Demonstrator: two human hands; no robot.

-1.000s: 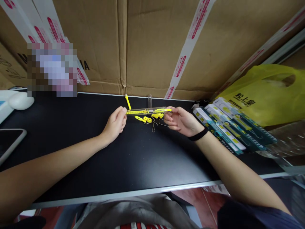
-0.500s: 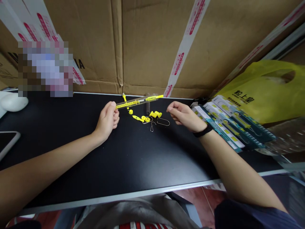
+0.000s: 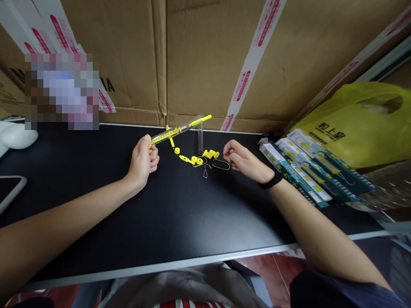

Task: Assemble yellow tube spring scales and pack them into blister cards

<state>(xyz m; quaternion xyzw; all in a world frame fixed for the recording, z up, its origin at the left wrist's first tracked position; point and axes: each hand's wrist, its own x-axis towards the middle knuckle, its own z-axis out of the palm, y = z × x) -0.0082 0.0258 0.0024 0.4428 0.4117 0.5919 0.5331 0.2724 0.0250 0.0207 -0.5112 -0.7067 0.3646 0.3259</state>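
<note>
My left hand (image 3: 143, 160) is closed round one end of a clear tube with yellow parts inside (image 3: 180, 129), which points up and to the right above the black table (image 3: 160, 214). My right hand (image 3: 242, 161) hovers with curled fingers and holds nothing I can see; it is nearest a wire loop (image 3: 221, 164). Between the hands lie small yellow plastic pieces (image 3: 195, 159), a yellow zigzag piece (image 3: 210, 154) and a short clear tube standing upright (image 3: 201, 141).
Cardboard boxes (image 3: 205, 60) wall the back of the table. Several carded packages (image 3: 305, 169) and a yellow plastic bag (image 3: 359, 124) lie at the right. A phone (image 3: 9, 192) and a white object (image 3: 17, 136) are at the left edge.
My right hand let go of the tube and drew back to the right. The left hand kept the tube, shifted left and tilted its far end upward.
</note>
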